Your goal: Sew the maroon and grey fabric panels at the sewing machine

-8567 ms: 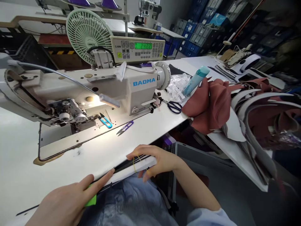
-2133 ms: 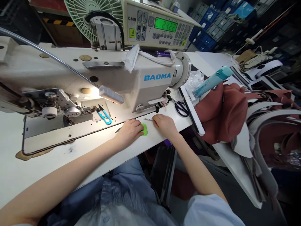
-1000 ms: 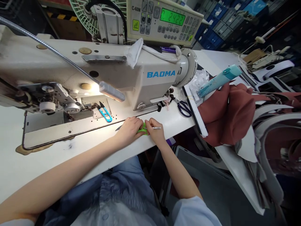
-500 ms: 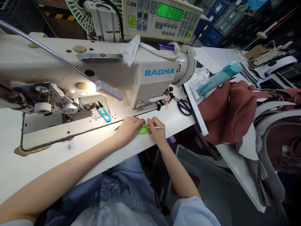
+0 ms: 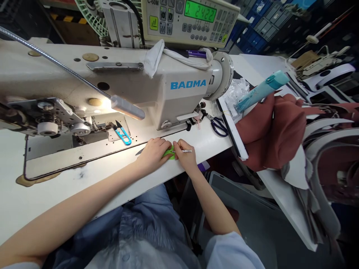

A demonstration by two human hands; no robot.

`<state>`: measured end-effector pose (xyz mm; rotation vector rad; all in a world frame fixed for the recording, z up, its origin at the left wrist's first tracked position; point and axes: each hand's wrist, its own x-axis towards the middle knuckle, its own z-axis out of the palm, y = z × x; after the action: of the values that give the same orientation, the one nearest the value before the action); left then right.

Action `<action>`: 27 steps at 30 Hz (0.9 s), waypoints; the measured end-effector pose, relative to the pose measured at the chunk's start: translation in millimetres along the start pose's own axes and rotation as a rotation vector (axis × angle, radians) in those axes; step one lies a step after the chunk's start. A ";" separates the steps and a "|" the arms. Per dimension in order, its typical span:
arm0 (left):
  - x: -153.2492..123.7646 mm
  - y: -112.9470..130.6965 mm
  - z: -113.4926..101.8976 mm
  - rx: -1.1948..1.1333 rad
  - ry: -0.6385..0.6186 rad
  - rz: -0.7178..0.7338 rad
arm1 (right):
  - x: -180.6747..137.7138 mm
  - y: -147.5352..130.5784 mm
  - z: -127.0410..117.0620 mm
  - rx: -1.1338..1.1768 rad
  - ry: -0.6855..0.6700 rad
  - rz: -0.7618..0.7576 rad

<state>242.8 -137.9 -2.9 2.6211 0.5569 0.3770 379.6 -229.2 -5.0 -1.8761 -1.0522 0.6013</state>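
Observation:
My left hand (image 5: pixel 153 154) lies on the white table with its fingers closed over a small bright green piece (image 5: pixel 169 152), pressing it down. A dark pointed tip (image 5: pixel 139 152) sticks out to the left from under this hand; the rest of it is covered. Pinched in my right hand (image 5: pixel 185 157) is a slim pen (image 5: pixel 186 151) with a pale, patterned barrel. Its writing end meets the green piece, partly hidden by my fingers. Blue thread snips (image 5: pixel 123 135) rest on the sewing machine bed beyond my left hand.
The sewing machine (image 5: pixel 126 82) spans the table's far side, with a lit lamp (image 5: pixel 127 107) and control panel (image 5: pixel 193 22). Black-handled scissors (image 5: pixel 219 126) lie to the right. Further right are a turquoise bottle (image 5: pixel 262 91) and reddish-brown material (image 5: pixel 276 134). A grey bin (image 5: pixel 238 194) stands below.
The view has shifted slightly. My right hand and the pen have moved a little to the left, and less of the green piece shows between my hands.

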 end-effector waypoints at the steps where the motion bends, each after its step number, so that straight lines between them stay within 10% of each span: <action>1: 0.4 0.0 0.2 0.003 -0.005 -0.003 | 0.2 -0.5 0.0 0.006 -0.005 0.006; 10: 0.9 -2.2 3.9 -0.009 -0.001 -0.032 | -4.1 -1.8 -3.8 0.194 0.147 0.032; 27: -0.9 1.5 -0.8 0.039 -0.004 0.006 | -3.2 0.3 -2.1 -0.031 0.004 0.002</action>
<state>242.2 -139.3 -1.7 2.6613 0.5608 0.3658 379.6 -232.9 -4.2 -1.9040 -1.0632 0.5856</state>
